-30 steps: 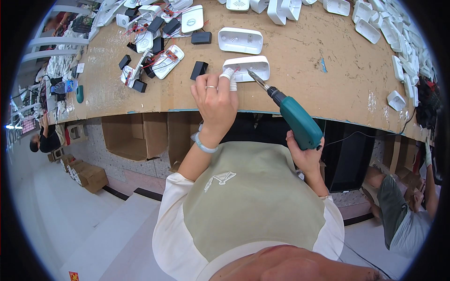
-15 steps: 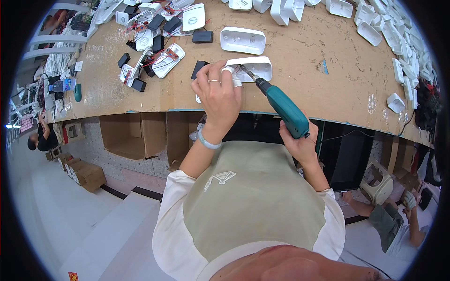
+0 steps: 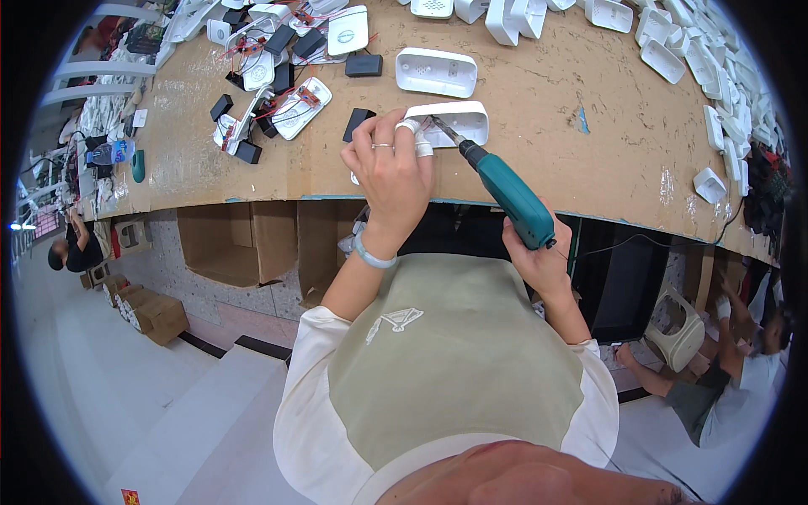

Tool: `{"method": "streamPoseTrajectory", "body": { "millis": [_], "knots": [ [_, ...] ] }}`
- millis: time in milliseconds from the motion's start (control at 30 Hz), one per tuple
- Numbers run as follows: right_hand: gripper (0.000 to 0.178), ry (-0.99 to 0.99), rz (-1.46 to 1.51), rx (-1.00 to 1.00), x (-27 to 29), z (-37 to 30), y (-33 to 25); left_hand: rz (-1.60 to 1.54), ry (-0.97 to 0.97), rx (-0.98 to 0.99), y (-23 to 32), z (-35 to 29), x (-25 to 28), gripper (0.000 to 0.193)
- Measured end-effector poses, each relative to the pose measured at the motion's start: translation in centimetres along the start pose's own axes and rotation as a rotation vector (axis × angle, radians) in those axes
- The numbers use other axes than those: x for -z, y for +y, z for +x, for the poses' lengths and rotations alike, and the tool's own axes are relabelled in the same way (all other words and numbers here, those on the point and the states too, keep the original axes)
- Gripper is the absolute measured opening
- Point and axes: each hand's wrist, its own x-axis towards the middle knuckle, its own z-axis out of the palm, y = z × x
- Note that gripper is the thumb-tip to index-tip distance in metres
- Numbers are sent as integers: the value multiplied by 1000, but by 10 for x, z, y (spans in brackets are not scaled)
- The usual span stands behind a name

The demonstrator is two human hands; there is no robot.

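My right hand [image 3: 540,252] is wrapped round the rear of a teal electric screwdriver [image 3: 515,195]. Its metal bit reaches into the left part of a white plastic housing [image 3: 473,126] near the table's front edge. White wraps cover some fingertips of my left hand [image 3: 396,164], which is closed on the left end of that housing and steadies it beside the bit. The bit's very tip and whatever it touches are too small to make out. A second open white housing [image 3: 436,72] lies just beyond, and a black box [image 3: 358,124] sits left of my fingers.
White covers with red wires and circuit boards [image 3: 303,109] lie to the left among black boxes [image 3: 364,66]. White shells [image 3: 715,76] are heaped at the right. The screwdriver's cable [image 3: 648,236] runs right. Cardboard boxes [image 3: 240,244] stand below the table [image 3: 539,126]; another person [image 3: 732,379] is at lower right.
My hands, the screwdriver and the housing stay almost still. At the lower right the other person has shifted, with the body and arms in a different position.
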Motion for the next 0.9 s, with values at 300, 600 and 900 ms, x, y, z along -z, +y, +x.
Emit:
{"method": "streamPoseTrajectory", "body": {
  "millis": [300, 600, 900],
  "knots": [
    [35, 5, -24, 8, 0, 1, -3, -6, -6, 5, 1, 0, 2, 20],
    [34, -23, -29, -21, 2, 1, -4, 0, -3, 8, 1, 0, 0, 19],
    [36, -31, -42, -12, 4, 3, -5, 0, 3, 14, 0, 0, -1, 19]
  ]
}}
